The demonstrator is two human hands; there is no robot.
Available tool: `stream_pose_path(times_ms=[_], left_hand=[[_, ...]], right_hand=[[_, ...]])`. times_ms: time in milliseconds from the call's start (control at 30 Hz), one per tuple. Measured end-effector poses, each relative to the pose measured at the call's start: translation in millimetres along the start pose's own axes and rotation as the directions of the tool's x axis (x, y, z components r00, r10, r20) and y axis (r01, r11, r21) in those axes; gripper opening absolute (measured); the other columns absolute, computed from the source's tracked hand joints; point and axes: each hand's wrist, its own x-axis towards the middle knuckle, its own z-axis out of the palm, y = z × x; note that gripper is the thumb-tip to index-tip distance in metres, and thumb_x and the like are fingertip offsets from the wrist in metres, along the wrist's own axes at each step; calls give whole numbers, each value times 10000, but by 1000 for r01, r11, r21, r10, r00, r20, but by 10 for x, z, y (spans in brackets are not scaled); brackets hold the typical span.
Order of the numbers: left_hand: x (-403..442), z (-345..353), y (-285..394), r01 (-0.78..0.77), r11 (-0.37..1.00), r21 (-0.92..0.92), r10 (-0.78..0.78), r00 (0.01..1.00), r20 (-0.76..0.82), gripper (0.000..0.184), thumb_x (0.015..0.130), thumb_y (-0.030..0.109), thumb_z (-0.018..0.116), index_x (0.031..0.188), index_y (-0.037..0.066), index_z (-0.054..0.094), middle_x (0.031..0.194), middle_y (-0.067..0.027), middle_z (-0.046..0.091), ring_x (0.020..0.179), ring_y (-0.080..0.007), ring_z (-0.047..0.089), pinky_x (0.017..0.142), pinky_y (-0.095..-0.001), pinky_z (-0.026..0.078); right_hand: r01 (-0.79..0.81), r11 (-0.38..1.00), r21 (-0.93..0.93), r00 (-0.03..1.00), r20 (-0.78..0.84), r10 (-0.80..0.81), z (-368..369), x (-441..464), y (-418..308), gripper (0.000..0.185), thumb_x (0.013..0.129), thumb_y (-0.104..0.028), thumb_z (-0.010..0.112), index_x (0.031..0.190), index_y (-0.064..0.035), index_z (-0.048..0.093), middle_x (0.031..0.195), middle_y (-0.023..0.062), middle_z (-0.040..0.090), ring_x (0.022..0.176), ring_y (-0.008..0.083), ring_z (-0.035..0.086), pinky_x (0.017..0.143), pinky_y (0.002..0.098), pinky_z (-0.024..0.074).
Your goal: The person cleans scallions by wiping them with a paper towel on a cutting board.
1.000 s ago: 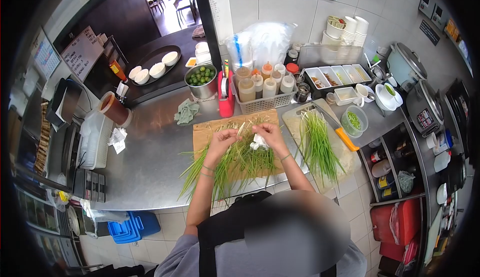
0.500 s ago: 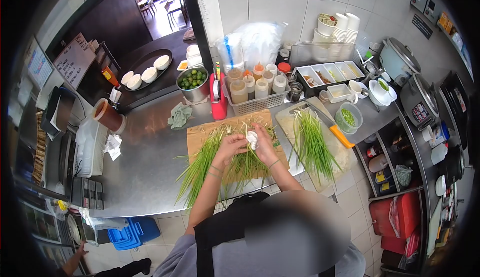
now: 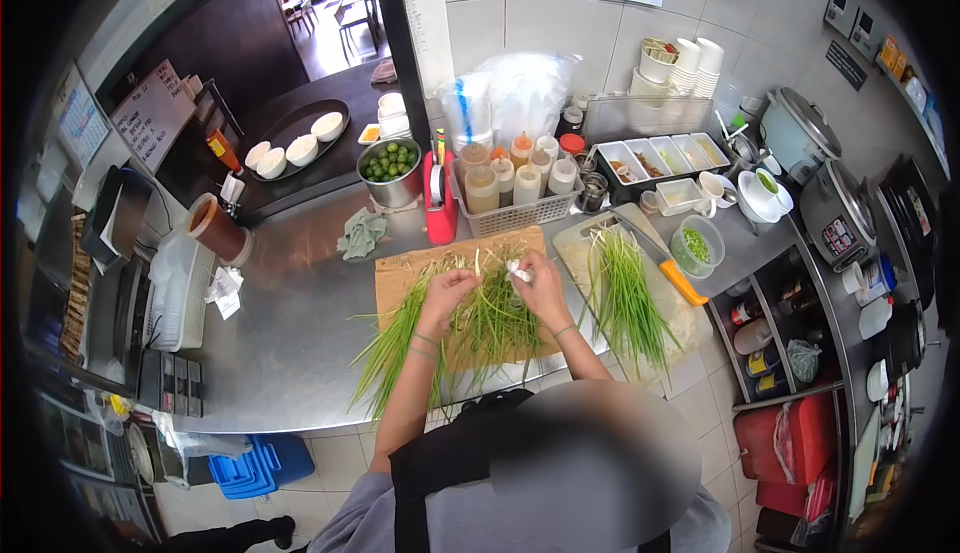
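Observation:
My left hand (image 3: pixel 450 291) is closed in a pinch over the spring onions (image 3: pixel 405 328), with a pale stalk end at its fingertips. In my right hand (image 3: pixel 542 291) is a crumpled white tissue (image 3: pixel 518 270), gripped between thumb and fingers. Beneath both hands lies a sheet of brown paper (image 3: pixel 395 268), strewn with spring onions and loose root trimmings. To the right, a bunch of spring onions (image 3: pixel 628 298) rests on a worn cutting board (image 3: pixel 655 348). A knife with an orange handle (image 3: pixel 682 281) lies across that board's upper right.
Behind the paper stand a basket of sauce bottles (image 3: pixel 515 215), a red tape dispenser (image 3: pixel 440 203) and a metal pot of green limes (image 3: pixel 390 168). A tub of chopped greens (image 3: pixel 697 246) sits beside the knife. A green cloth (image 3: pixel 361 234) lies on the steel counter (image 3: pixel 290 333).
My hands have moved apart: the right hand has gone right with the tissue, leaving the stalks at my left fingertips. At lower left, another person's hand has left view.

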Motion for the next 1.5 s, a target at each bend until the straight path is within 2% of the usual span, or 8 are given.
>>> stream_pose_path(times_ms=[167,267,467,567,867,1133,1267,1500], left_hand=[[86,74,-78,-141,990,30,138,987,84,65,759,59,622,805,16,606,717,-3,602,637,-48,538,570,-177,409],[90,52,-68,-114,993,-3,114,990,79,65,751,40,625,800,4,600,717,-11,603,635,-52,538,572,-177,410],[60,137,17,-151,988,29,149,987,68,51,747,32,626,785,9,601,725,-8,605,639,-48,535,585,-178,408],[49,119,45,-198,979,42,198,980,16,43,753,22,619,793,12,607,732,-4,605,655,-43,534,595,-177,407],[138,-428,339,-400,915,-52,379,897,-228,83,783,61,623,851,13,619,768,-8,620,674,-39,538,616,-168,404],[-87,-686,742,-349,936,-49,307,876,-372,81,783,88,634,823,21,612,710,-3,602,607,-54,551,536,-165,434],[-148,-581,836,-340,940,20,324,873,-364,78,784,90,633,811,22,607,696,-9,597,599,-50,546,527,-165,431],[-102,-288,771,-326,945,-6,312,910,-273,80,789,76,622,825,8,600,713,-29,613,618,-65,570,544,-163,431]], right_hand=[[-223,845,487,949,308,73,243,-22,75,196,710,-113,663,798,-47,501,717,56,563,702,172,552,642,291,418],[-405,702,586,861,502,78,115,-12,-77,154,770,-105,642,789,-56,497,711,-35,543,678,26,472,596,189,378],[-412,690,595,891,422,167,150,-15,-52,204,697,-45,695,759,-37,501,665,-5,561,647,52,501,580,204,400],[-299,769,565,932,345,109,127,-1,-129,231,667,-15,709,763,-39,500,671,-6,560,632,51,502,562,202,401],[-324,747,581,913,398,86,11,-253,-99,207,695,25,670,766,-60,495,679,-27,539,633,31,481,547,179,368],[-227,882,414,929,365,68,-87,-355,117,111,789,-124,616,807,-17,591,727,8,594,665,67,523,623,224,413],[-261,870,419,925,366,102,-88,-244,0,214,810,-200,602,903,-11,641,775,37,629,680,85,534,642,223,417],[-130,867,480,951,308,-27,62,-13,-360,207,810,-197,604,895,-12,645,759,16,627,675,66,530,617,213,410]])
